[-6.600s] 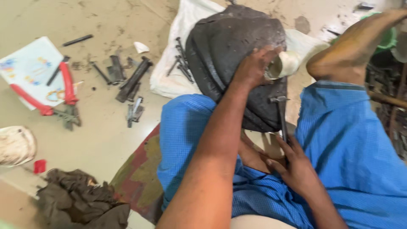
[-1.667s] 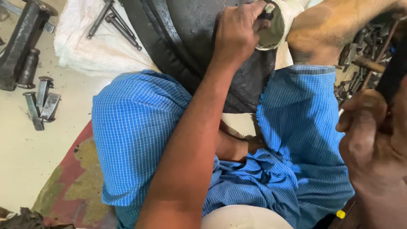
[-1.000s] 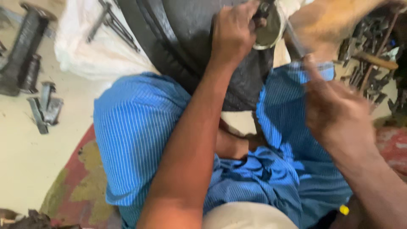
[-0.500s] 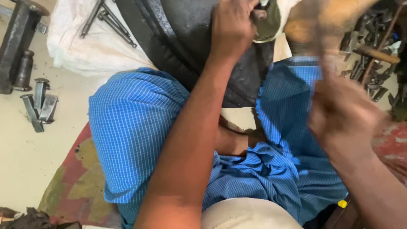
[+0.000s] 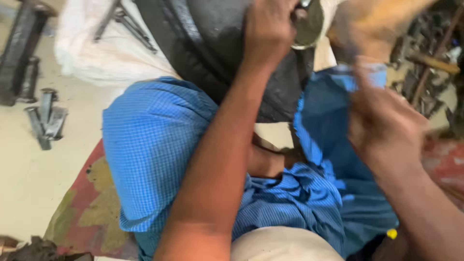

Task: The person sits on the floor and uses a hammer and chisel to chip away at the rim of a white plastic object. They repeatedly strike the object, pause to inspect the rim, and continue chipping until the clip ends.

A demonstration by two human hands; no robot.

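Note:
A large black rubber tyre piece [image 5: 217,43] stands propped between my knees, which are draped in blue checked cloth [image 5: 154,145]. My left hand [image 5: 268,31] reaches across it, fingers curled tight over its upper edge next to a small round dish [image 5: 309,24]. My right hand [image 5: 382,125] is motion-blurred at the right, closed like a fist. A dark blurred streak, seemingly a thin metal tool [image 5: 347,50], rises from it toward the dish. My bare foot [image 5: 382,14] lies just behind.
On the floor at left lie short metal tools [image 5: 46,118] and a heavy black metal block [image 5: 21,53]. A white sack [image 5: 101,53] carries several rods [image 5: 125,19]. Scrap metal [image 5: 430,60] is piled at right. A red patterned mat [image 5: 82,208] lies under me.
My right hand came up from the right edge with a thin tool and swung toward the dish, blurring as it moves. My left hand has kept its grip on the tyre piece.

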